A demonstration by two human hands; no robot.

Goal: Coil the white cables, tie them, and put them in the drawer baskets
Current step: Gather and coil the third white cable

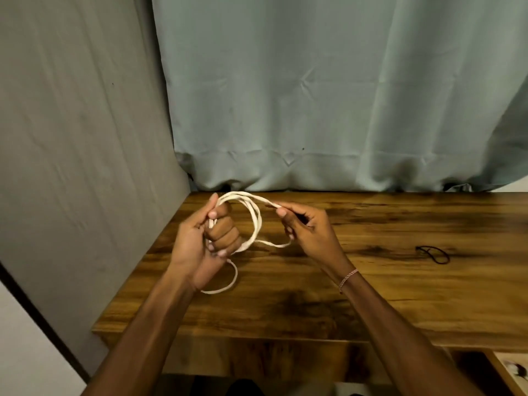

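A white cable (255, 221) is partly coiled in the air above the wooden table (371, 281). My left hand (205, 244) is closed around several loops of it at the table's far left. My right hand (308, 227) pinches one strand between thumb and forefinger, holding it out to the right of the coil. A loose end of the cable curls down below my left wrist and lies on the table. A thin black tie (434, 253) lies on the table to the right, apart from both hands.
A pale green curtain (328, 95) hangs behind the table's far edge. A grey wall (80, 138) stands on the left. At the lower right corner, an open drawer (511, 370) shows part of its contents, blurred.
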